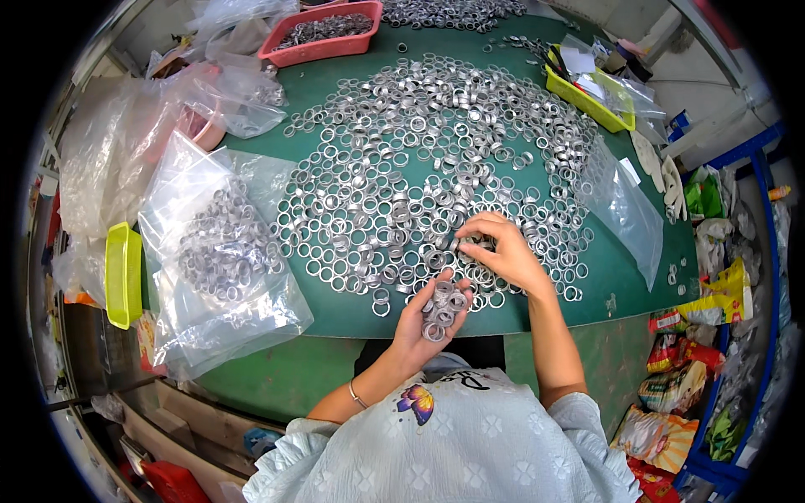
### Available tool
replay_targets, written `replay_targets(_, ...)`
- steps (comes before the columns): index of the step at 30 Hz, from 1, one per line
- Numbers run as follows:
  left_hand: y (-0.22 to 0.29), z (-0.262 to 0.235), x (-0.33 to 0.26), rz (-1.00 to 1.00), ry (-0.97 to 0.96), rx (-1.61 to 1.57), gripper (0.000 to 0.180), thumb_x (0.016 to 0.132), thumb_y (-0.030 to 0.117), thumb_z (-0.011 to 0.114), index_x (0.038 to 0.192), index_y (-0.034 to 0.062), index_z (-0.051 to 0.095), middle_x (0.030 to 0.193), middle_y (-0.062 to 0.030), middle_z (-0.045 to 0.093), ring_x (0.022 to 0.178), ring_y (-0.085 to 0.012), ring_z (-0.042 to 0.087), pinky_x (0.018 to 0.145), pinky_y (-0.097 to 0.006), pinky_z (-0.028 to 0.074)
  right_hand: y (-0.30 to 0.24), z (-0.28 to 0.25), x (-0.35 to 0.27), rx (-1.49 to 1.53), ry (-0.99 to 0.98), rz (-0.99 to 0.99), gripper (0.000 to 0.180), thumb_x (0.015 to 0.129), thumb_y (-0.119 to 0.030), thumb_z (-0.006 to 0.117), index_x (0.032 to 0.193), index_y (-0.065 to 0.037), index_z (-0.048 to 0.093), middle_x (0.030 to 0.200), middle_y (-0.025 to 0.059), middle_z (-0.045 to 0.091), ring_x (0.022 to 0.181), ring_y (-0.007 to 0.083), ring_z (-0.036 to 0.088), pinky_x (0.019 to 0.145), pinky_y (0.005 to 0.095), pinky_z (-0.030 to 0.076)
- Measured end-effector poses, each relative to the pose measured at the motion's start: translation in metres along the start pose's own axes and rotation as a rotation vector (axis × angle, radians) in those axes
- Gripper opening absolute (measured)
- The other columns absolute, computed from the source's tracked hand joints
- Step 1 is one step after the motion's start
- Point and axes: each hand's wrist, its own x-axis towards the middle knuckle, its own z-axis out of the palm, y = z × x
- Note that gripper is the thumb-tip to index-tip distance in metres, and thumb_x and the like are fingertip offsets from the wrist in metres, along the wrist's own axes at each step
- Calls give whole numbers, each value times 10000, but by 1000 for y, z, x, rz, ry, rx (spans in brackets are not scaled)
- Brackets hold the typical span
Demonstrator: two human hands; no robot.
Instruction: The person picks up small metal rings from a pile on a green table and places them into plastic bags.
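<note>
Metal rings (pixel 419 176) across green table (pixel 335 314)

At our left we see a clear plastic bag of metal rings (pixel 220 251); at our right, colourful snack packets (pixel 675 390) lie piled on the floor.

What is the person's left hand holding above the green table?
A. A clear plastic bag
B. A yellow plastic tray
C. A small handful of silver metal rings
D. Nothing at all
C: the left hand is cupped palm-up around a small handful of silver metal rings, near the edge of the green table, while the right hand picks among the loose rings spread there.
</note>
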Motion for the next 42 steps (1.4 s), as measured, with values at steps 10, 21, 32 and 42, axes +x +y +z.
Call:
replay_targets(10,-4,4,-6,0,84,35,298,967,296,450,1191,116,530,1229,-168,541,1165,-327,521,848,-424,550,6,8,1,-305,85,44,100,787,-88,652,865,-35,621,920,64,595,931,247,533,851,367,337)
replay_targets(21,-6,-2,-8,-78,28,14,296,976,289,442,1172,82,523,1162,-159,562,1158,-324,524,784,-386,574,8,25,5,-497,174,39,102,718,-99,700,786,-59,635,935,56,549,938,249,488,816,399,329)
replay_targets(32,-6,-2,-7,-54,73,48,275,972,292,450,1146,103,548,1169,-157,536,1150,-327,521,773,-381,575,-5,48,5,-633,206,72,202,718,-241,743,737,-52,673,873,62,538,900,235,478,813,395,299)
replay_targets(42,-3,7,-11,67,106,120,297,980,291,434,1192,96,507,1186,-131,554,1159,-300,523,879,-381,526,-20,8,-3,-64,-15,18,195,709,-208,748,812,-65,665,944,42,587,971,210,513,919,372,318)
